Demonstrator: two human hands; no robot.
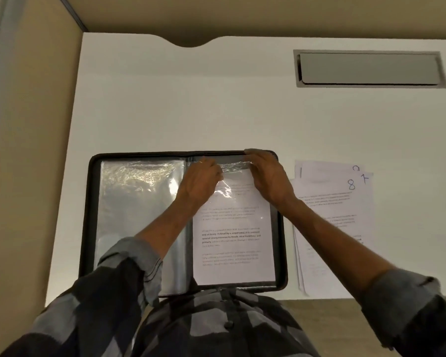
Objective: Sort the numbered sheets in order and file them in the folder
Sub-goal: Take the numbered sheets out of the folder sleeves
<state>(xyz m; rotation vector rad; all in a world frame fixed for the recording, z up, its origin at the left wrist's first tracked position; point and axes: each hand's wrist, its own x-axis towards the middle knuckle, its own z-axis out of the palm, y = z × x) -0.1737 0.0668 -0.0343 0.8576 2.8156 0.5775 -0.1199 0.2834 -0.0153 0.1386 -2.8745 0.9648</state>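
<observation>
Folder (91, 215) lies open at lower centre on the table (216, 106); the grip of left hand (200, 180) and of right hand (268, 176) pinches its sleeve (233, 166) top, over a sheet (232, 243). Numbered sheets (337, 210) lie just right of it.

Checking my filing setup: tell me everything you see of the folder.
The folder is black, lying open flat at the near edge of the desk. Clear glossy sleeves fill both halves: the left looks empty, the right sleeve holds a printed sheet. The left hand and right hand grip that sleeve's top.
</observation>
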